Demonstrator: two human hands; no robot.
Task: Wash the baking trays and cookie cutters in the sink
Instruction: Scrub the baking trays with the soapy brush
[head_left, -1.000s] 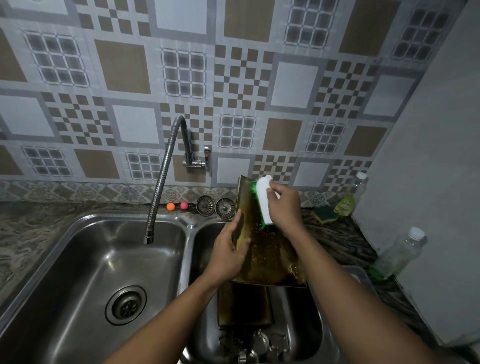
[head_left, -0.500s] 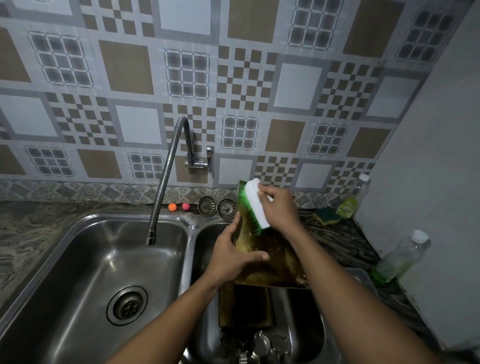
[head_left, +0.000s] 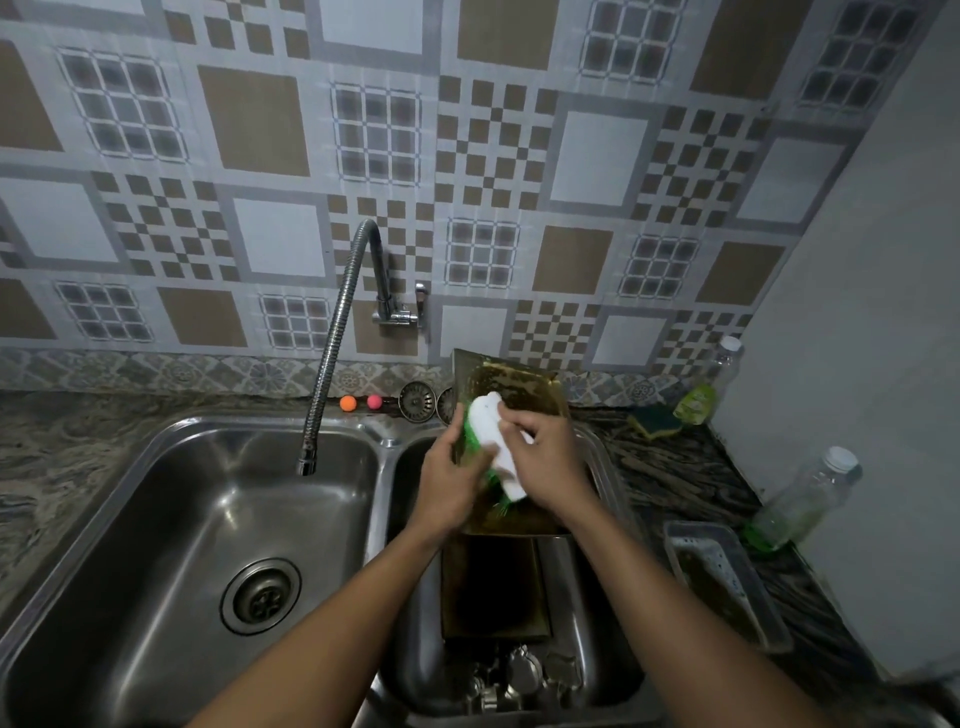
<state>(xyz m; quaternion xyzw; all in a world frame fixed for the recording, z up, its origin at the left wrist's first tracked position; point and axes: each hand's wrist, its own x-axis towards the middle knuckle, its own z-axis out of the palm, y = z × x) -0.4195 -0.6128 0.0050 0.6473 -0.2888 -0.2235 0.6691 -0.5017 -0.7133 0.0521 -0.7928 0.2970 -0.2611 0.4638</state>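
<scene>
Several metal cookie cutters (head_left: 511, 675) lie in a heap at the near end of the right sink basin (head_left: 608, 675), and just beyond them a dark baking tray (head_left: 493, 587) lies flat on the basin floor. Above that, the left hand (head_left: 449, 486) grips the left edge of a second, greasy baking tray (head_left: 514, 387) held tilted over the basin, its far end raised toward the wall. The right hand (head_left: 548, 467) is closed around a white scrub brush (head_left: 496, 447) whose green bristles press against that tray. On the counter to the right sits a third tray (head_left: 727, 582), with two plastic bottles (head_left: 802, 501) near the wall. The left basin (head_left: 208, 519) lies under the flexible faucet (head_left: 337, 338); two strainers (head_left: 416, 401) rest against the patterned tile backsplash.
</scene>
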